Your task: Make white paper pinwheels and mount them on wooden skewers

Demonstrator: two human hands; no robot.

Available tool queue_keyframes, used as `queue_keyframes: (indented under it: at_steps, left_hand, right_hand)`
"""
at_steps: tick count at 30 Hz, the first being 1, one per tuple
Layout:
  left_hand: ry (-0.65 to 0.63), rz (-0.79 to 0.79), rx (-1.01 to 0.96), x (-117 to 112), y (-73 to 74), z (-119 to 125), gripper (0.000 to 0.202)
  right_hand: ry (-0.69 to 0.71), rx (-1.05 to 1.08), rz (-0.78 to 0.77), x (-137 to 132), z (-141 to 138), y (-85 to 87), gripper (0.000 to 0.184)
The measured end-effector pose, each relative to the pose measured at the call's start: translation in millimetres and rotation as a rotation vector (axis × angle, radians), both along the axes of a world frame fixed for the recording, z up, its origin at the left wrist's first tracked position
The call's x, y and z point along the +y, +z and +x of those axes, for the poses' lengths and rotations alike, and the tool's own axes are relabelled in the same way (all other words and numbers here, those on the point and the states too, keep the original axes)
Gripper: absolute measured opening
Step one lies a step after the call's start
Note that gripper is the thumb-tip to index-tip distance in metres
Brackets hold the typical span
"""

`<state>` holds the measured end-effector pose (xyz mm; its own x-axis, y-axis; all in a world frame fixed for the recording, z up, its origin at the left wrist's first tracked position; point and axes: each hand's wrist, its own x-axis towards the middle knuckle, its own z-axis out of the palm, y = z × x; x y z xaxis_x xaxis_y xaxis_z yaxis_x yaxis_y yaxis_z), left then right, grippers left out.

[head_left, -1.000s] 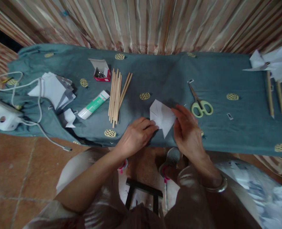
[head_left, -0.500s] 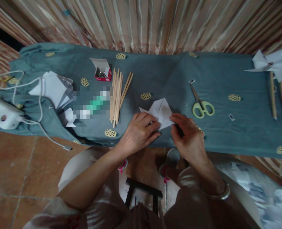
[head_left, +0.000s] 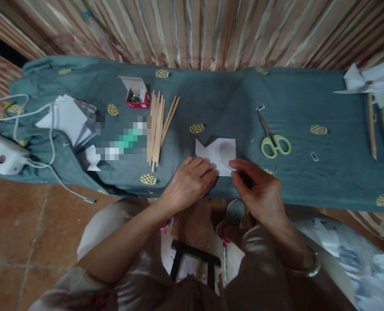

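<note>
A cut and partly folded sheet of white paper [head_left: 225, 149] lies near the front edge of the cloth-covered table. My left hand [head_left: 192, 181] presses on its lower left part, fingers bent together over it. At its lower right edge, my right hand [head_left: 257, 183] pinches the paper between thumb and fingers. Scissors with pale green handles [head_left: 274, 144] lie to the right, blades partly apart. Left of the paper rest several wooden sticks [head_left: 156, 129]. Paper pinwheels [head_left: 373, 84] on sticks lie at the far right.
A small open red box [head_left: 137, 98] holds metal pins. Further left are a stack of white paper [head_left: 65, 119], a blurred green-and-white item [head_left: 127, 139], and a white power strip [head_left: 4, 151] with cables. A patterned curtain [head_left: 211, 34] hangs behind the table [head_left: 296, 95].
The paper has turned and its outline differs, with its top right corner now square. My right fingers have moved slightly along its right edge. My left hand stays on it.
</note>
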<state>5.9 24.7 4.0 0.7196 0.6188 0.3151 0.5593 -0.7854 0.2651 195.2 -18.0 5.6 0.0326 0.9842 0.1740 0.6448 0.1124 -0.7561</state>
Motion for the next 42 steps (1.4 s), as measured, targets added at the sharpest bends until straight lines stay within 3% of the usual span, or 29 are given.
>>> queue_keyframes:
  at_steps: [7,11,18,30,42]
  left_hand:
    - [0.002,-0.012,-0.054,-2.4,-1.4,-2.2,0.017]
    - [-0.014,0.002,-0.068,-4.7,-0.8,-4.8,0.015]
    - [-0.017,-0.036,-0.058,-5.1,1.7,-6.6,0.017]
    - [-0.039,-0.047,-0.070,-8.8,-1.1,-3.7,0.016]
    - [-0.054,-0.057,-0.087,-11.7,-4.3,-4.0,0.017]
  right_hand:
    - [0.160,0.115,-0.117,2.0,13.4,4.7,0.037]
    - [0.166,0.168,-0.196,2.4,17.1,6.4,0.034]
    - [0.167,0.187,-0.113,4.3,13.1,3.0,0.013]
    - [0.141,0.001,0.012,8.5,0.2,-5.1,0.011]
    - [0.112,-0.060,0.022,13.1,-5.3,-2.2,0.007]
